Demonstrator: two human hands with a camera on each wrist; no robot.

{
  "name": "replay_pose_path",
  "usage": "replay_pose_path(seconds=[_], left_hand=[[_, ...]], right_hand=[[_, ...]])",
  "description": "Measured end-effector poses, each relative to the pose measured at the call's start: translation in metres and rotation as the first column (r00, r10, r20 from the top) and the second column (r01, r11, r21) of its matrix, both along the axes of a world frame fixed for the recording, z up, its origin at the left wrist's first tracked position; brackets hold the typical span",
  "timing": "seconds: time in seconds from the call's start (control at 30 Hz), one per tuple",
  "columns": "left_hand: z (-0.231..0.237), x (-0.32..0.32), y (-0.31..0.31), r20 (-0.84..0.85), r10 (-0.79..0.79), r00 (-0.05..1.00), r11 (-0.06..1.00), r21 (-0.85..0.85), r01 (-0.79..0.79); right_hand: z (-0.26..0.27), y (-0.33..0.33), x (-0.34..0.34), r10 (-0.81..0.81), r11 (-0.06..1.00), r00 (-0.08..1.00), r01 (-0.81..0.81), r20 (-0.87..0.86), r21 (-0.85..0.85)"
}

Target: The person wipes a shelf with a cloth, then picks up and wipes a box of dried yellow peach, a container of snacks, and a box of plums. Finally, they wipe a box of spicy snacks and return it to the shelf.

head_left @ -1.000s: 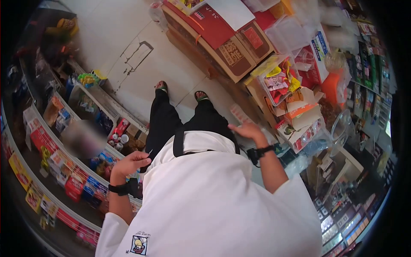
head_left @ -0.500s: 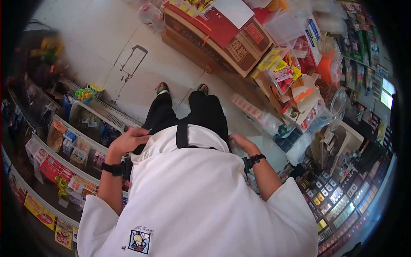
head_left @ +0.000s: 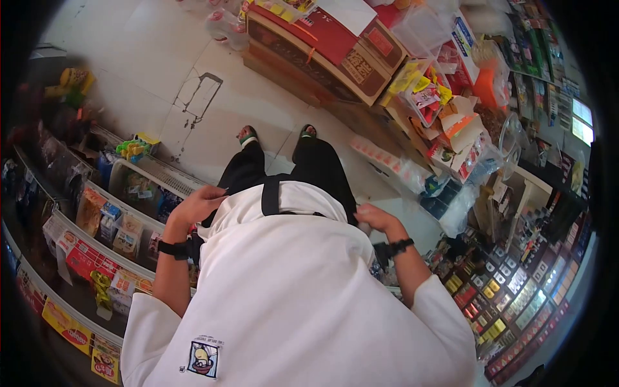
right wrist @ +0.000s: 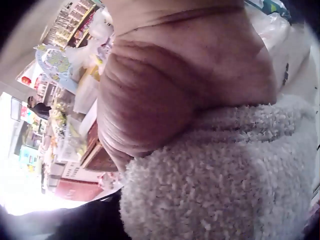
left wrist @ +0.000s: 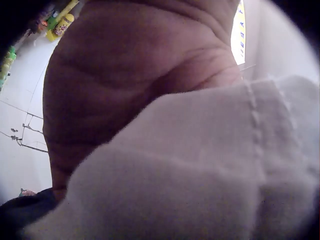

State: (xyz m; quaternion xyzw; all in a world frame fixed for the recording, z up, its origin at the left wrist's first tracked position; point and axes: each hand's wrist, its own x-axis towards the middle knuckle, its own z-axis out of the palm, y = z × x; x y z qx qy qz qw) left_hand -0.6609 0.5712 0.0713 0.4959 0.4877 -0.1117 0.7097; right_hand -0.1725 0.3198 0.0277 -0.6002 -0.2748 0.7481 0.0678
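My left hand hangs beside the waist, its loosely bent fingers right at the hem of the white shirt. On the other side my right hand hangs next to the hip, over the black trousers, fingers loosely curled. Nothing shows in either hand. In the left wrist view the left palm fills the middle, and stitched white cloth covers its lower part. The right wrist view has the right palm above fluffy pale cloth; the fingertips are hidden in both wrist views.
Shelves of packaged goods curve along the left. Brown cartons, a clear tub of packets and an opened white box line the right. Cracked floor tiles lie ahead of the feet. A distant person stands in the right wrist view.
The right hand came in from beside the hip towards the body, then shifted slightly outward. The left hand has stayed at the shirt's side. The head view has shifted over shelves and cartons.
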Motion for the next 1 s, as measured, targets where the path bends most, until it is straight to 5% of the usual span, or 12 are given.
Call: replay_pose_path(seconds=[0.1,0.17,0.2,0.23,0.33,0.4,0.5,0.53,0.67,0.7,0.93,1.0], left_hand=[[-0.006,-0.009,-0.01,-0.028,0.01,1.0,1.0,0.015,-0.009],[-0.006,-0.002,-0.01,-0.017,0.004,1.0,0.999,0.041,-0.004],[0.004,0.007,-0.007,-0.025,0.048,0.999,0.996,-0.077,-0.05],[0.011,0.012,-0.009,-0.043,0.091,0.995,0.975,-0.198,-0.098],[-0.047,-0.006,-0.044,0.086,0.022,0.996,0.991,-0.132,-0.011],[-0.034,0.007,-0.045,0.055,0.044,0.998,0.987,-0.154,-0.035],[-0.042,0.015,-0.054,0.088,0.013,0.996,0.952,-0.306,0.014],[-0.039,0.022,-0.056,0.125,-0.038,0.991,0.959,-0.273,0.071],[-0.034,0.046,-0.079,0.082,-0.076,0.994,0.995,-0.061,0.081],[-0.031,0.055,-0.082,0.117,-0.057,0.992,0.982,-0.173,0.077],[-0.012,0.117,-0.121,0.132,0.147,0.98,0.961,-0.256,-0.11],[0.005,0.141,-0.126,-0.022,-0.019,1.0,0.999,0.042,0.02]], right_hand=[[0.052,0.016,-0.019,0.099,0.985,0.995,-0.096,0.02,-0.142],[0.041,0.011,-0.021,0.032,0.992,0.999,-0.03,0.017,-0.124],[0.034,0.007,-0.018,-0.024,0.994,1.0,0.025,0.006,-0.109],[0.029,0.001,-0.016,-0.017,0.993,1.0,0.018,0.005,-0.119],[0.003,0.0,-0.006,0.011,0.998,0.999,-0.013,-0.04,-0.063],[0.003,-0.007,-0.002,0.147,0.989,0.989,-0.147,-0.019,0.027],[0.019,-0.011,0.014,-0.04,0.995,0.999,0.042,0.023,-0.095],[0.021,-0.01,0.019,-0.083,0.977,0.992,0.099,0.093,-0.189],[0.012,-0.009,0.045,0.012,0.999,0.995,-0.007,0.097,-0.053],[0.007,-0.011,0.058,0.005,0.999,0.995,-0.002,0.097,-0.033],[0.001,-0.006,0.127,0.201,0.98,0.977,-0.201,-0.075,0.004],[-0.002,-0.008,0.141,0.217,0.976,0.974,-0.214,-0.07,0.045]])
